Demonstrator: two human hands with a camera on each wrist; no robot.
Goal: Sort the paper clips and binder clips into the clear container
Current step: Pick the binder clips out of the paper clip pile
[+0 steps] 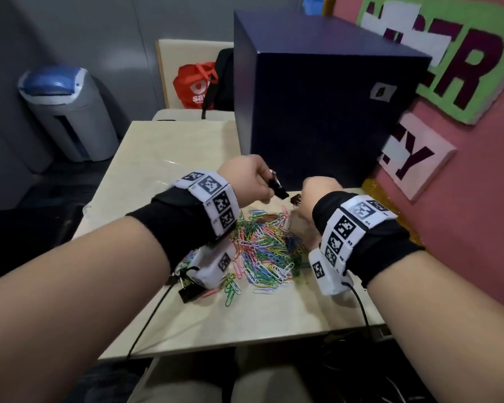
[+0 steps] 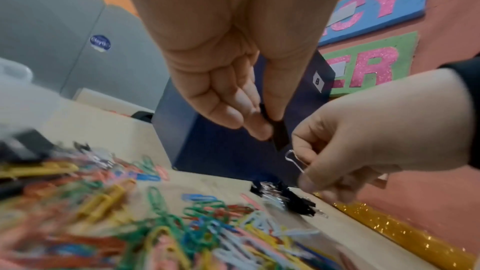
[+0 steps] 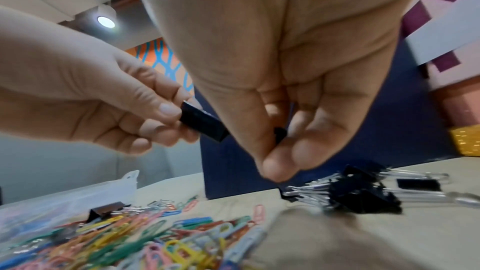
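My left hand (image 1: 256, 184) pinches a black binder clip (image 1: 279, 192) above the table, thumb and fingers curled on it (image 2: 279, 137). Close beside it my right hand (image 1: 314, 196) pinches a smaller binder clip (image 3: 280, 134) whose wire handle (image 2: 293, 159) sticks out. Below both lies a heap of coloured paper clips (image 1: 262, 245). Several more black binder clips (image 3: 363, 196) are bunched on the table under my right hand. The clear container (image 3: 64, 198) stands at the left of the heap, mostly hidden by my left arm in the head view.
A large dark blue box (image 1: 317, 112) stands at the back of the beige table (image 1: 274, 315), against the pink wall. One binder clip (image 1: 188, 290) lies near my left wrist. A gold glitter strip (image 2: 402, 231) runs along the table's right edge.
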